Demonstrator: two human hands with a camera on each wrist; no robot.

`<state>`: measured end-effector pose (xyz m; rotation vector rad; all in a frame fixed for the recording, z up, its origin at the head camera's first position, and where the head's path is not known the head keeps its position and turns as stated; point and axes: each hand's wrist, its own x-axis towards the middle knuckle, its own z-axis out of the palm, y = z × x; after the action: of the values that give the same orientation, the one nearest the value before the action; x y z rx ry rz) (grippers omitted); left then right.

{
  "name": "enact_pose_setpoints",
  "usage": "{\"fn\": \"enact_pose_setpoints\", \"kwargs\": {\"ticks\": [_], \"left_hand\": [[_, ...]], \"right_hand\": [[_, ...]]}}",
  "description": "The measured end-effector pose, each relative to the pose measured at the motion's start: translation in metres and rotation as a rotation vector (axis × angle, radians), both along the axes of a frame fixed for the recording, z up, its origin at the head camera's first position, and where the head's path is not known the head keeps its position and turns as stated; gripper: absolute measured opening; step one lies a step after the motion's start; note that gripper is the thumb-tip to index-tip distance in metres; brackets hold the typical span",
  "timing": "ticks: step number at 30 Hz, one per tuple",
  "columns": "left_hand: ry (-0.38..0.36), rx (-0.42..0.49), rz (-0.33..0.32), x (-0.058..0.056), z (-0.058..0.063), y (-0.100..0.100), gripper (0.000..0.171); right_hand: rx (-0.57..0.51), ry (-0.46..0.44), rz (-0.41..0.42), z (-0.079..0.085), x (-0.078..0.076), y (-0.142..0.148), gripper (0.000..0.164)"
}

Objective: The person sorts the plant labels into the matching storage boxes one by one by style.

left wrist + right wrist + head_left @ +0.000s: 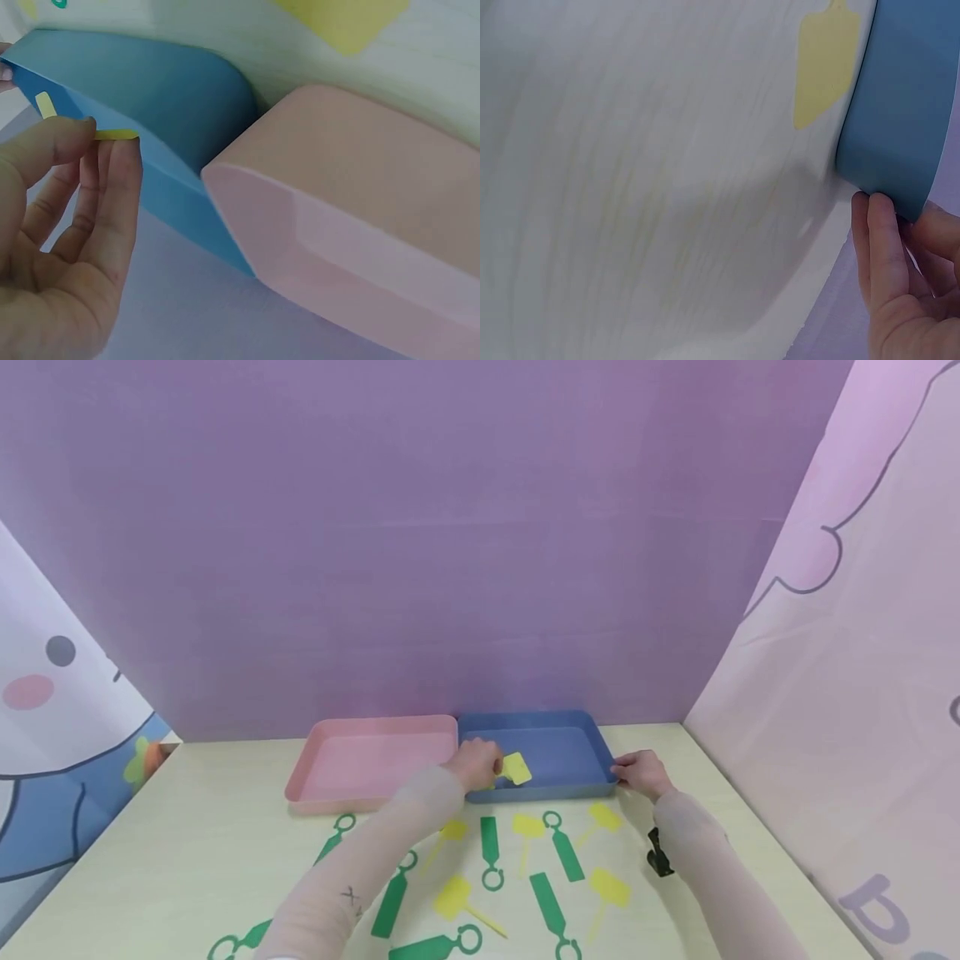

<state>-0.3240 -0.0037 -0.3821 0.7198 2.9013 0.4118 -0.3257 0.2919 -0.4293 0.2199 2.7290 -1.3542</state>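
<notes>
My left hand [477, 763] pinches a yellow plant label [517, 768] between thumb and fingers, over the front left part of the blue tray [558, 743]. From the left wrist camera, the label [116, 135] shows nearly edge-on at the fingertips. At the tray's right side, my right hand [645, 772] grips the wall near the front corner; the right wrist view shows its fingers [885, 240] on the outside of the blue wall [900, 105]. Closest to that tray on the table lie more flat yellow labels [528, 825] with thin stems.
A pink tray [375, 756] stands against the blue tray's left side. Several green tags with open rings [490, 839] and yellow labels [611, 887] are scattered in front. A small black object [658, 853] lies beside the right forearm. A purple backdrop [450, 543] rises behind.
</notes>
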Motion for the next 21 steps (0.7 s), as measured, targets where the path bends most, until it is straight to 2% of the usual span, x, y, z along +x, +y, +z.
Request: {"fn": "enact_pose_setpoints", "kwargs": {"ticks": [5,13,21], "left_hand": [[-0.017,0.014,0.005,-0.006,-0.008,0.002,0.016],[-0.032,-0.011,-0.048,-0.015,-0.019,0.009,0.020],[-0.060,-0.034,-0.043,-0.019,-0.022,0.013,0.023]], "right_hand": [[-0.001,-0.002,0.003,0.000,0.000,0.000,0.031],[-0.003,0.003,0.015,0.000,0.001,0.000,0.031],[0.008,0.014,0.018,0.002,0.004,-0.002,0.031]]}}
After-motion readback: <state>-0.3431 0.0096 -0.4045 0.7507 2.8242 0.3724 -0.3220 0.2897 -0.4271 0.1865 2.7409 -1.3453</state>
